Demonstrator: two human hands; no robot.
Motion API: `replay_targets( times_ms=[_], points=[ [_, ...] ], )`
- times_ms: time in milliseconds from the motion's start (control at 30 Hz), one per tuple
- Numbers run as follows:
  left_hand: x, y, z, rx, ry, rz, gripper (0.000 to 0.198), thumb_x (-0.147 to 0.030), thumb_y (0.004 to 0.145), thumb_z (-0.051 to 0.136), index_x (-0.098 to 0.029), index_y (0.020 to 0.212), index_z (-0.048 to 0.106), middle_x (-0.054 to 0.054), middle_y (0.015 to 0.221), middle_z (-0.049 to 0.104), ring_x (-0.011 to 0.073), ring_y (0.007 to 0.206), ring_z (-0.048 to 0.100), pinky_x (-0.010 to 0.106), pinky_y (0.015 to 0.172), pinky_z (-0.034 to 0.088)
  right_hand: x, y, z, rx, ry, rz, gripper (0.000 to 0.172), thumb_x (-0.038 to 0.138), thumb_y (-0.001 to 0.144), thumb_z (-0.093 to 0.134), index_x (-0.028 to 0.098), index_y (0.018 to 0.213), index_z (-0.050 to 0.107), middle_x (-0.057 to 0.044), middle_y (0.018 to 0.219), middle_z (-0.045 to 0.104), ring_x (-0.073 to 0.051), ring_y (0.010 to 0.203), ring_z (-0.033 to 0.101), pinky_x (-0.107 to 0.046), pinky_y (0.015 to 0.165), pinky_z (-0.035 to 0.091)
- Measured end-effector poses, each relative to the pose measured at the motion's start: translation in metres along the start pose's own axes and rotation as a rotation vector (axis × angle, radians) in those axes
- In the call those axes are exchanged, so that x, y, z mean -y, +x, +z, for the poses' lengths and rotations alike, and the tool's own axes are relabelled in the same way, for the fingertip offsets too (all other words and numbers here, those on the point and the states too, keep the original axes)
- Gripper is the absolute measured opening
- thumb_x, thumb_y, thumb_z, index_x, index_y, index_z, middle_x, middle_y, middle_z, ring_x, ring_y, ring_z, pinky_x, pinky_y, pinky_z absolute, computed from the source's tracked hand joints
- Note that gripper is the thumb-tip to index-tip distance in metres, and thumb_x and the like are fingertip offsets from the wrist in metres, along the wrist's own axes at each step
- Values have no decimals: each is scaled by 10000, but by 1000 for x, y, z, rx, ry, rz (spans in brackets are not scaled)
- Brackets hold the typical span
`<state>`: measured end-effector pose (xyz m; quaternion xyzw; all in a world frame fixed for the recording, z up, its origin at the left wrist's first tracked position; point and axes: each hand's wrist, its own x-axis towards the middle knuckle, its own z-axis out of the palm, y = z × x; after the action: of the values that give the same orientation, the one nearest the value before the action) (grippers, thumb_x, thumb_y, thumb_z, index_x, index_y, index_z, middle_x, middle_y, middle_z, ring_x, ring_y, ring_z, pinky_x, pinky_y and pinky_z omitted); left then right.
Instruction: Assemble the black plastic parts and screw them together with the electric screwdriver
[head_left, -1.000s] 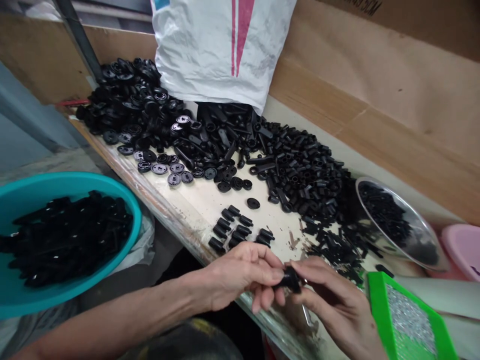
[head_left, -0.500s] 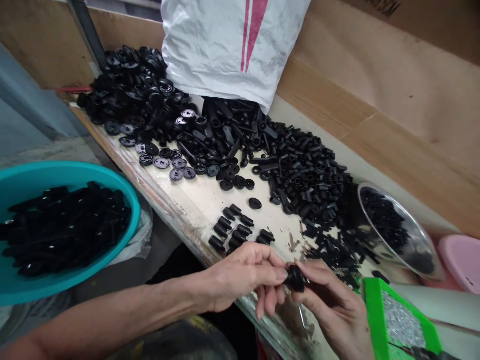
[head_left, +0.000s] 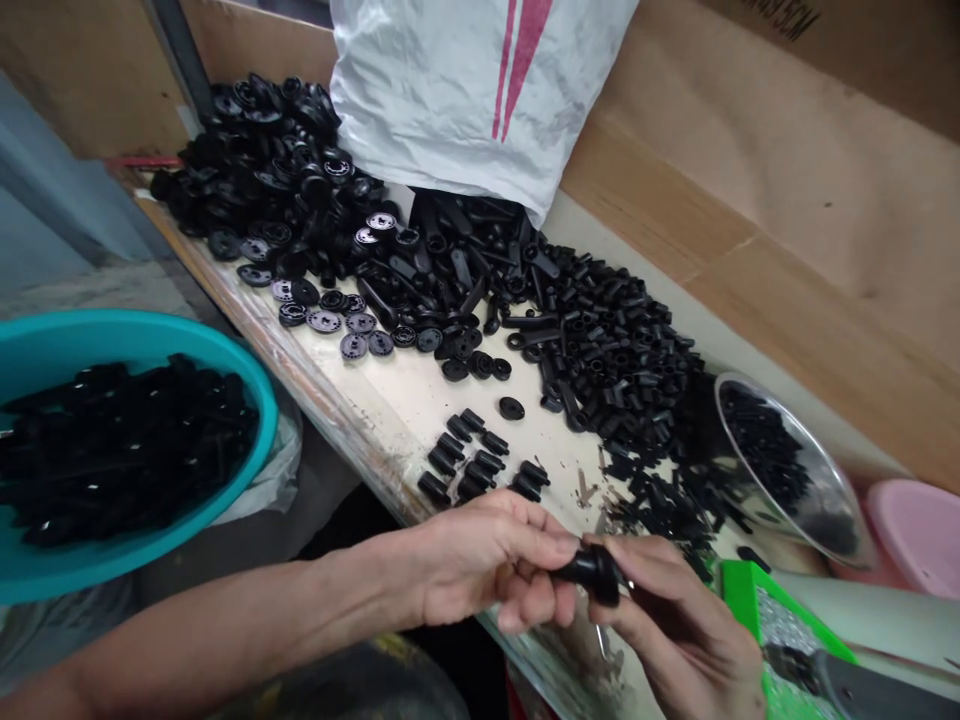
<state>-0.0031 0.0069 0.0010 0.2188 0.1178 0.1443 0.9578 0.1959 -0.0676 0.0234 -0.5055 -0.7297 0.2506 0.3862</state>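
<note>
Over the table's front edge, my left hand [head_left: 499, 560] is closed on a black plastic part [head_left: 592, 572], with thumb and forefinger on its narrower cylindrical end. My right hand [head_left: 686, 625] pinches the wider round end of this same part between thumb and fingers. A thin shiny metal piece shows by the right fingertips; its kind I cannot make out. Below the part, a thin metal rod [head_left: 601, 640] points down. Several short black cylinders [head_left: 480, 465] lie grouped just beyond my left hand, near a single black oval disc [head_left: 511, 408].
Black discs [head_left: 277, 190], lever-shaped parts and short tubes [head_left: 615, 330] are heaped along the back, below a white sack [head_left: 465, 100]. A teal tub [head_left: 259, 470] stands left. At right are a metal bowl [head_left: 847, 530], a pink container [head_left: 911, 530], a green tray [head_left: 739, 590] and a dark tool [head_left: 862, 690].
The black part has turned slightly, and more of its cylindrical end shows between my hands. My left fingers have curled in more. The dark tool at lower right shows larger, over the green tray.
</note>
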Motion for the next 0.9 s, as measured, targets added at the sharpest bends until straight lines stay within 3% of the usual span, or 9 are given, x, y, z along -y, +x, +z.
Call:
replay_targets(
  times_ms=[133, 233, 300, 400, 500, 600, 767, 900],
  points=[
    [5, -3, 14, -199, 290, 153, 196, -332, 904, 486, -155, 825, 515, -28, 533, 548, 63, 345, 436, 146, 332, 347, 2, -1, 5, -80, -23, 144, 384, 157, 773, 716, 299, 1127, 668, -29, 914, 656, -157, 786, 624, -216, 645, 522],
    [10, -6, 18, -286, 541, 229, 149, -304, 920, 431, -181, 866, 494, -72, 480, 465, 71, 378, 413, 158, 385, 354, 0, -3, 10, -121, 71, 267, 312, 183, 748, 737, 277, 1044, 705, -29, 882, 663, -157, 750, 634, -213, 613, 532],
    [12, -7, 17, -334, 795, 326, 100, -238, 906, 435, -185, 930, 516, -65, 539, 480, 81, 462, 456, 176, 473, 388, -2, -5, 14, -163, 189, 371, 251, 208, 737, 748, 253, 982, 718, -28, 846, 666, -145, 665, 632, -209, 545, 532],
    [17, -7, 12, -391, 1172, 490, 205, -173, 889, 441, -186, 1080, 515, -7, 743, 588, 113, 625, 540, 207, 598, 425, -5, -8, 18, -186, 374, 511, 223, 242, 746, 747, 225, 963, 698, -8, 701, 653, -117, 508, 592, -198, 451, 510],
    [22, -5, 7, -342, 1300, 553, 260, -223, 929, 421, -159, 1172, 489, 73, 936, 648, 162, 781, 623, 229, 680, 465, -4, -9, 18, -142, 483, 578, 228, 284, 760, 734, 215, 969, 676, 7, 600, 633, -122, 460, 580, -207, 437, 505],
    [24, -3, 4, -271, 1375, 637, 335, -223, 936, 423, -147, 1260, 461, 106, 1007, 660, 195, 891, 644, 252, 758, 484, -1, -6, 16, -143, 408, 592, 261, 288, 731, 755, 210, 967, 678, 7, 623, 625, -125, 484, 581, -206, 457, 505],
    [25, -4, -4, -251, 1558, 684, 509, -182, 921, 410, -159, 1422, 322, 118, 1026, 655, 223, 922, 635, 299, 812, 487, 10, 0, 22, -173, 410, 690, 280, 364, 664, 787, 194, 858, 677, 29, 587, 561, -112, 480, 525, -196, 454, 462],
    [32, 1, -15, -171, 1765, 736, 597, -374, 924, 439, -161, 1457, 275, 127, 938, 648, 234, 828, 628, 315, 789, 492, 8, -3, 39, -213, 501, 780, 313, 467, 655, 766, 181, 720, 655, 27, 525, 542, -113, 458, 503, -195, 433, 414]
  ],
)
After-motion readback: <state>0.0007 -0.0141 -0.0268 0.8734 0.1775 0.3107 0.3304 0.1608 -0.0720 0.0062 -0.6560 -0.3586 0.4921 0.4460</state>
